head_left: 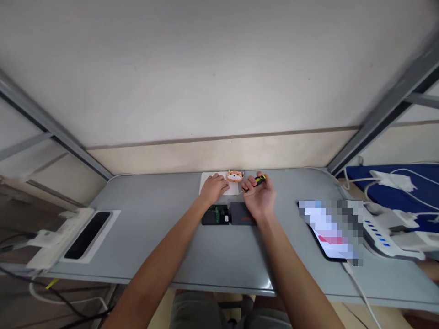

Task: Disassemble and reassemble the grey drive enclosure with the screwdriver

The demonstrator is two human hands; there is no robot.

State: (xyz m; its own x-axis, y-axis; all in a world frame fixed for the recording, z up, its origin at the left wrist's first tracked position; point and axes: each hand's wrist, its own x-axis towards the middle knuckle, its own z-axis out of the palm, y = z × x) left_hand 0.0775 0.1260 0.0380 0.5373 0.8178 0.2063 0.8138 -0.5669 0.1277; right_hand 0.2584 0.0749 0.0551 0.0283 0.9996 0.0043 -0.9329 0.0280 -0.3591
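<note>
My right hand (259, 194) is closed around the black and yellow handle of a screwdriver (259, 181). Its thin shaft points left, toward my other hand. With its fingers bent together, my left hand (214, 187) rests over a white sheet of paper (234, 188); anything in its fingertips is too small to make out. Below the hands lies a device with a green circuit board (218, 214) exposed. Right beside the board is a dark grey cover (242, 214), partly hidden by my right wrist. An orange and white animal-faced item (235, 176) sits at the paper's far edge.
On the grey table (147, 214), a dark phone (87, 235) lies at left beside a white power strip (61, 235). A lit phone (325, 233), partly pixelated, is at right with a cable, near a charging hub (380, 233). The wall (212, 91) rises behind.
</note>
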